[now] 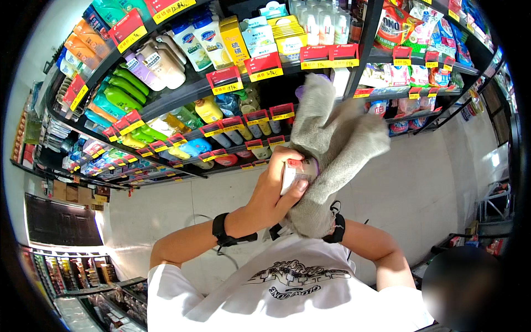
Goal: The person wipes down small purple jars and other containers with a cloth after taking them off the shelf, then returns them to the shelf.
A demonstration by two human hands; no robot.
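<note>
My left hand (276, 186) is closed around a small cylindrical container (298, 174) with a pale base or lid and a reddish patch on its side. A grey-beige cloth (327, 166) lies against the container's right side and hangs over my right hand, hiding its fingers. Only the wrist with a black band shows below the cloth. The cloth's upper ends are blurred and stand in front of the shelf edge. Both hands are over the floor, before the shelving.
Black store shelves (174, 93) curve across the top, holding bottles, boxes and detergent bags (396, 27) behind red and yellow price tags. A dark door (62, 220) stands at the left. Racks of packets (79, 269) are at the lower left. A blurred round shape covers the lower right.
</note>
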